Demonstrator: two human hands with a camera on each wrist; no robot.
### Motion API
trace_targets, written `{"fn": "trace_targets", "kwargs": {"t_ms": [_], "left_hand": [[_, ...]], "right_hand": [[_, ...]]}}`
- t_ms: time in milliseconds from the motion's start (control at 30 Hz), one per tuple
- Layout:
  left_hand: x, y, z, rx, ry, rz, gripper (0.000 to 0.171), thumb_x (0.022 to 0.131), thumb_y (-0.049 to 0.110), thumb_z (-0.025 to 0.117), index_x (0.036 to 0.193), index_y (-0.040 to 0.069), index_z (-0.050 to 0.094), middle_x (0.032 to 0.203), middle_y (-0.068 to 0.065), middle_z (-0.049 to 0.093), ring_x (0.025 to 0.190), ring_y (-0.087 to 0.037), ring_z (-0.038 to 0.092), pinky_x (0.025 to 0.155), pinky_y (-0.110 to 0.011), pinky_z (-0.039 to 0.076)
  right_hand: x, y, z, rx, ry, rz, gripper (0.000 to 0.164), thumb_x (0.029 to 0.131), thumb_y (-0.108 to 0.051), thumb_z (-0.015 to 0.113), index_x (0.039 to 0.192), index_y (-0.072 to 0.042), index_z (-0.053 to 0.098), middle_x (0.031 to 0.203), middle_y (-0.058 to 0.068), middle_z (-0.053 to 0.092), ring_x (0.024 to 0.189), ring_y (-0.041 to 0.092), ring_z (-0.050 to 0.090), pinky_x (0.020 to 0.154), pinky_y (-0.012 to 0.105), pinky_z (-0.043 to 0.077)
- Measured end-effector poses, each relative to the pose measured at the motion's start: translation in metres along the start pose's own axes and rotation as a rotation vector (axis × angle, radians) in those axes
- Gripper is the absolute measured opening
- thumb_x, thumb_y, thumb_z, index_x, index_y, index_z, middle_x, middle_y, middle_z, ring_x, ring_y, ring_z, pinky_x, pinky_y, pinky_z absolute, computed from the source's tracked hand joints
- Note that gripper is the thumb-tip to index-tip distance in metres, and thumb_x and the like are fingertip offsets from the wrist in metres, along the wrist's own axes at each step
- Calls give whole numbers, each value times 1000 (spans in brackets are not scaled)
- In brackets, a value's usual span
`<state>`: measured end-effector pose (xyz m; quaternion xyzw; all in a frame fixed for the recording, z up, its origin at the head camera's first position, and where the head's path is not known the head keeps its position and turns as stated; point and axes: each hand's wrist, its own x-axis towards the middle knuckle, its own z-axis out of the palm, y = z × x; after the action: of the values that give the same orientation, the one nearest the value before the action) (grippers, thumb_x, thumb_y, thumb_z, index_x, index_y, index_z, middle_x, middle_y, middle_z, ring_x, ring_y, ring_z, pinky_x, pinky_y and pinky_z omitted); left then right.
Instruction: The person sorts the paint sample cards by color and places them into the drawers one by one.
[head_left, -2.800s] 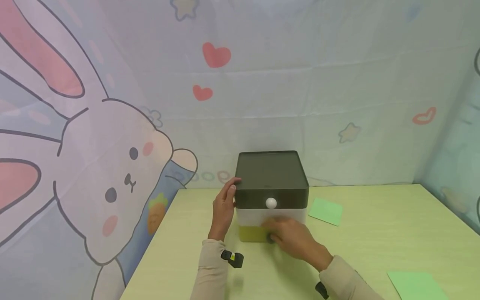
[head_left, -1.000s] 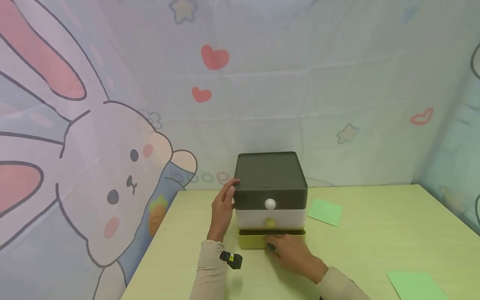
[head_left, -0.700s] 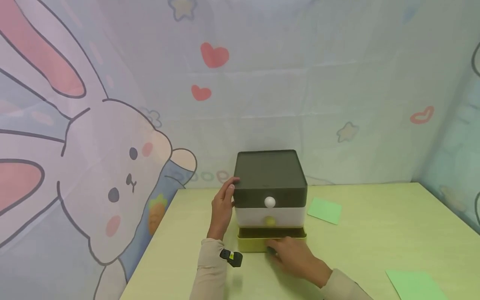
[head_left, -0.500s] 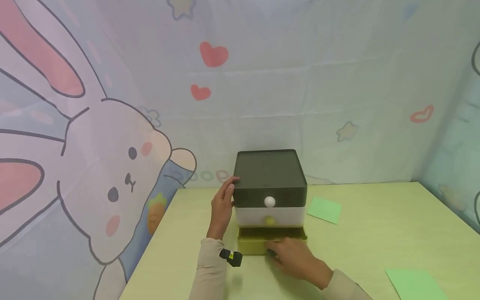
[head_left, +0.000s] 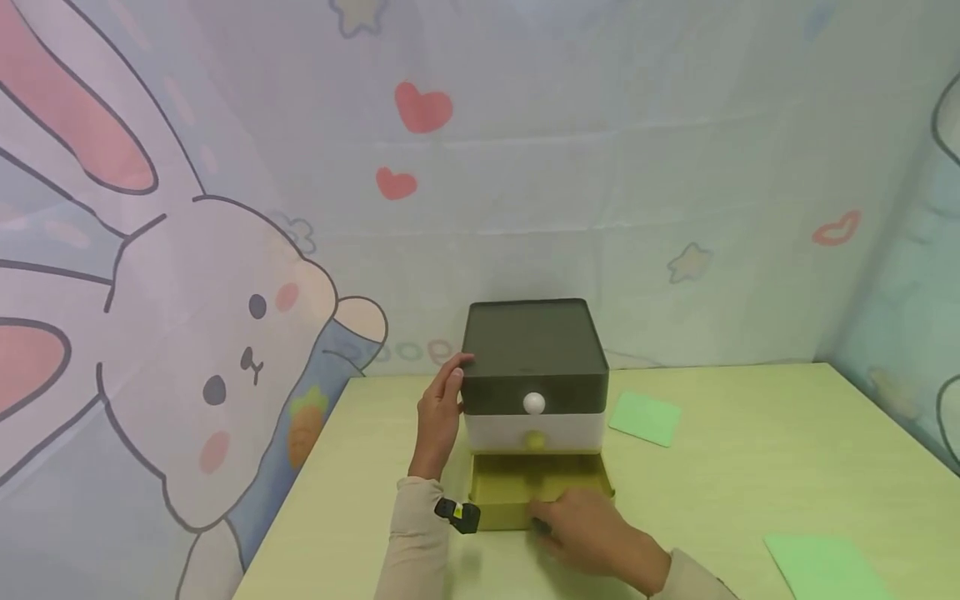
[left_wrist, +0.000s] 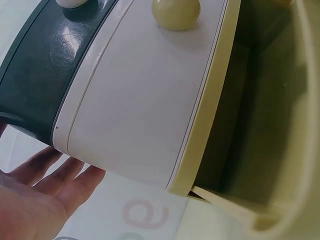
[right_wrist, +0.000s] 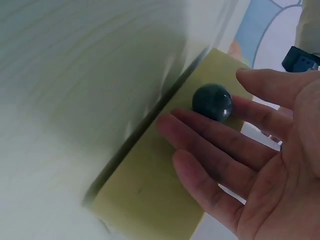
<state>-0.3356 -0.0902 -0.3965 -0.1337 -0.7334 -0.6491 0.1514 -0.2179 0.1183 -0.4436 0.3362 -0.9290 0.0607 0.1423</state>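
Note:
A small desktop drawer box (head_left: 534,337) stands on the table, dark green on top, white in the middle and yellow-green at the bottom. Its bottom drawer (head_left: 498,517) is pulled well out, so its inner floor shows. At that drawer's front, my right hand (head_left: 588,533) has its fingers about the dark green knob (right_wrist: 212,102); in the right wrist view the thumb looks slightly apart from it. My left hand (head_left: 437,421) lies with extended fingers along the box's left side, one fingertip at the top edge. The white drawer (left_wrist: 125,100) and the green one are closed.
On the pale yellow table (head_left: 720,467), one green paper sheet (head_left: 647,418) lies right of the box. Another green sheet (head_left: 825,567) is near the front right. A printed cloth backdrop (head_left: 525,167) hangs behind the table.
The bottom drawer, flush with the box at first, has slid out toward me. My right hand has moved back with its knob. My left hand has stayed against the box.

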Motion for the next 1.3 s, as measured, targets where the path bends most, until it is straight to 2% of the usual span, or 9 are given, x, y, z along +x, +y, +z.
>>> {"fn": "trace_targets", "kwargs": {"t_ms": [200, 533, 600, 733, 867, 1000, 1133, 1233, 1300], "left_hand": [[-1, 0, 2, -19, -19, -12, 37, 106, 48, 43, 133, 33, 62, 152, 4, 52, 139, -28, 51, 105, -60, 47], [0, 0, 1, -15, -14, -5, 36, 106, 48, 43, 132, 34, 63, 151, 5, 53, 139, -27, 51, 105, -61, 47], [1, 0, 1, -22, -17, 1, 36, 106, 47, 43, 133, 33, 63, 151, 4, 53, 138, -27, 51, 104, -61, 47], [3, 0, 3, -24, -18, -1, 36, 106, 47, 44, 133, 33, 63, 151, 4, 53, 138, -27, 51, 104, -60, 48], [2, 0, 3, -14, -3, -7, 35, 106, 46, 44, 132, 34, 63, 151, 4, 53, 137, -27, 52, 103, -60, 49], [-1, 0, 3, -14, -13, -8, 37, 106, 48, 43, 134, 34, 62, 152, 3, 52, 138, -28, 51, 104, -59, 48], [-4, -1, 2, -5, -7, -6, 37, 106, 49, 42, 134, 35, 62, 151, 4, 53, 138, -28, 52, 103, -59, 49], [-5, -1, 1, -3, -4, -2, 37, 106, 48, 42, 133, 34, 62, 150, 4, 54, 137, -27, 52, 103, -58, 50], [-4, -1, 1, 0, -10, 2, 37, 106, 49, 42, 133, 35, 62, 150, 4, 54, 136, -27, 53, 103, -58, 50]], "right_hand": [[-5, -3, -6, 54, -102, 35, 19, 86, -27, 75, 101, -20, 66, 55, -10, 43, 50, 2, 31, 42, 22, 27], [-8, -2, -9, 111, -126, 45, 23, 88, -28, 74, 109, -21, 67, 60, -10, 52, 51, 0, 36, 45, 22, 31], [-11, 1, -12, 143, -140, 48, 26, 88, -29, 74, 113, -25, 66, 64, -10, 56, 54, 0, 39, 46, 22, 33], [-24, 14, -29, 242, -187, 65, 34, 90, -31, 73, 123, -28, 66, 84, -8, 73, 66, 0, 59, 53, 22, 44], [-47, 33, -49, 294, -181, 119, 33, 91, -33, 72, 122, -21, 69, 94, -4, 76, 78, 4, 68, 60, 24, 50], [-84, 60, -60, 254, -148, 224, 30, 91, -34, 72, 115, -18, 70, 96, -5, 76, 78, 6, 68, 59, 22, 48], [-126, 92, -64, 172, -178, 416, 29, 88, -35, 75, 113, -21, 68, 94, -8, 75, 75, 6, 66, 58, 24, 48], [-156, 115, -65, 128, -262, 590, 33, 86, -36, 76, 114, -20, 67, 92, -6, 74, 74, 11, 65, 59, 33, 51], [-177, 130, -65, 104, -318, 674, 37, 86, -37, 76, 115, -16, 66, 92, 0, 74, 76, 18, 66, 60, 40, 53]]}}
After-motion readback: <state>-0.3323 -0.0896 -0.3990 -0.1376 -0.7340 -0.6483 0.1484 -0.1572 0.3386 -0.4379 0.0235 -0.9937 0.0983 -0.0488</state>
